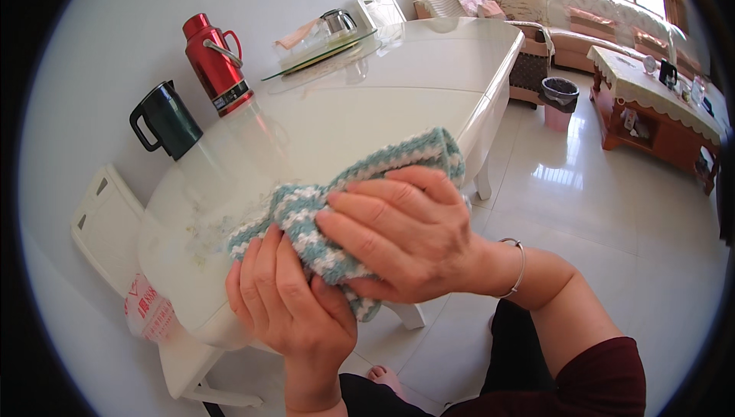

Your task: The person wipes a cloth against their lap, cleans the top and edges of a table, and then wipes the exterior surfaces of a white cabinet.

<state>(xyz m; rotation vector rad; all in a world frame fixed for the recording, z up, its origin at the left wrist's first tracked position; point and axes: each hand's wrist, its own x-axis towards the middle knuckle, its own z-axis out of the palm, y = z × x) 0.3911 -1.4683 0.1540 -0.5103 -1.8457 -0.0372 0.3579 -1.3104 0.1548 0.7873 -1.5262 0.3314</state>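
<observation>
A teal-and-white striped cleaning cloth (310, 233) is bunched between my two hands, in front of the near edge of a white oval dining table (367, 107). My left hand (298, 302) grips its lower left part, fingers bent over the fabric. From the right, my right hand (413, 233) lies across the cloth with its fingers curled onto it; a thin bangle circles that wrist. Part of the cloth sticks out beyond the right knuckles. My palms and the cloth's underside are hidden. Whether the cloth touches the tabletop I cannot tell.
Along the wall stand a dark electric kettle (166, 121) and a red thermos flask (215, 66). Behind them is a glass turntable (321, 58) with a glass teapot (339, 22). A white chair (109, 221) holds a plastic bag (148, 311). A bin (558, 104) stands right.
</observation>
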